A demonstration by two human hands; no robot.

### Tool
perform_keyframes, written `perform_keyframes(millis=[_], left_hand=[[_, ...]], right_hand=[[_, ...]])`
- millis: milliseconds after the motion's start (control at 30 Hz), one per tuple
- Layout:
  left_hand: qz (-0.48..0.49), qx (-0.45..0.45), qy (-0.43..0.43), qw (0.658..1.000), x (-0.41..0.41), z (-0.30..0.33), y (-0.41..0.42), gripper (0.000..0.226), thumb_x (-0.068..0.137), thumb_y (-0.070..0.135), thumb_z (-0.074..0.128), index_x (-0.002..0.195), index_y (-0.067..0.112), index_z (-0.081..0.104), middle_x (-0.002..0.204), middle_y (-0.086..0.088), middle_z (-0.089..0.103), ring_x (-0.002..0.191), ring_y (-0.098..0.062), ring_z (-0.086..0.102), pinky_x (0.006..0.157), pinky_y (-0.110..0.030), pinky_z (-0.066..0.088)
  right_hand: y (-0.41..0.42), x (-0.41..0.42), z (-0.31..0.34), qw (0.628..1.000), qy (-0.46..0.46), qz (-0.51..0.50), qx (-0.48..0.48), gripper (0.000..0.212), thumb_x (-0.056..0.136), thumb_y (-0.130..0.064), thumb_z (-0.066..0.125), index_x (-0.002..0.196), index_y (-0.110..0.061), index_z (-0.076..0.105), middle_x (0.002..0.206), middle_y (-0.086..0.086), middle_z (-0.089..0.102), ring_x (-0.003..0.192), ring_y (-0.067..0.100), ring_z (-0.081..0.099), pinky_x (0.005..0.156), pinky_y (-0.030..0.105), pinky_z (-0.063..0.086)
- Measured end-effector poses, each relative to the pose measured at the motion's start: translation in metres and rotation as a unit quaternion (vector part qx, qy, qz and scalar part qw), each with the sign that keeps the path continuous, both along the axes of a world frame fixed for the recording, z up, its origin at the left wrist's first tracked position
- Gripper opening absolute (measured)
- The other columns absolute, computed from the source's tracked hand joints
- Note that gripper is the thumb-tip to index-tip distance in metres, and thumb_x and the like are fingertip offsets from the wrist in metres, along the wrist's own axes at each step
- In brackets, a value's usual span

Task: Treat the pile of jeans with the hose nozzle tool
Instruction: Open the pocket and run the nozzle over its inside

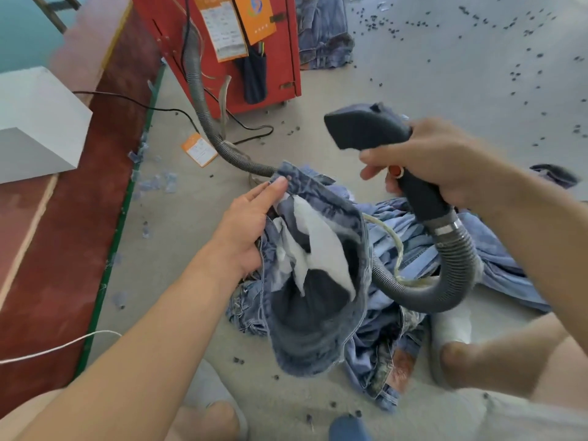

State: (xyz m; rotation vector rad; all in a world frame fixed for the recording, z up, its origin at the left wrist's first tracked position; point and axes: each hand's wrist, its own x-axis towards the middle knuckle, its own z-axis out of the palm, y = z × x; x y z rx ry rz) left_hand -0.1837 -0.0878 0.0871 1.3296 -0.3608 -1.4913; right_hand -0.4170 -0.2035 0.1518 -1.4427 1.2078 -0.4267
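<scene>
My left hand (251, 224) grips the waistband of a pair of blue jeans (318, 329), lifted off the floor with the white pocket lining turned out. My right hand (442, 163) holds the black hose nozzle tool (369, 125) by its handle, up in the air to the right of the waistband, its flat mouth pointing left. A grey ribbed hose (455, 259) loops from the handle down behind the jeans. The pile of jeans (496, 262) lies on the floor below both hands.
A red machine cabinet (286, 43) stands at the back, with the hose (200, 100) and black cables running to it. More jeans (324, 30) lie behind it. A white block (35, 122) sits left on a red floor strip. Small dark bits litter the grey floor. My knees are at the bottom.
</scene>
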Motion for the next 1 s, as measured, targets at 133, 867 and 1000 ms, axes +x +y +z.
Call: perform_keyframes(millis=[133, 867, 1000], left_hand=[[0.037, 0.033, 0.037, 0.998, 0.002, 0.002, -0.006, 0.051, 0.101, 0.031, 0.063, 0.141, 0.0, 0.056, 0.137, -0.028, 0.061, 0.121, -0.045, 0.064, 0.099, -0.061, 0.054], [0.102, -0.015, -0.6, 0.793, 0.007, -0.033, 0.003, 0.042, 0.099, 0.042, 0.061, 0.121, 0.007, 0.056, 0.12, -0.006, 0.057, 0.117, -0.028, 0.054, 0.104, -0.041, 0.042], [-0.197, -0.274, -0.625, 0.704, -0.021, -0.06, 0.053, 0.047, 0.09, 0.058, 0.064, 0.113, 0.021, 0.049, 0.109, 0.005, 0.05, 0.1, -0.017, 0.05, 0.089, -0.035, 0.043]], right_hand=[[0.007, -0.007, -0.007, 0.999, 0.048, 0.02, -0.018, 0.029, 0.079, -0.036, 0.087, 0.088, -0.01, 0.078, 0.086, 0.011, 0.079, 0.058, 0.016, 0.067, 0.055, 0.028, 0.058], [-0.006, 0.033, -0.023, 0.986, 0.097, -0.136, -0.016, 0.016, 0.074, -0.004, 0.077, 0.086, -0.001, 0.066, 0.053, 0.009, 0.06, 0.041, 0.017, 0.055, 0.05, 0.029, 0.052], [-0.027, 0.033, -0.022, 0.982, 0.072, -0.172, 0.007, 0.021, 0.072, 0.001, 0.076, 0.09, 0.0, 0.064, 0.056, 0.011, 0.058, 0.039, 0.017, 0.054, 0.048, 0.03, 0.052]])
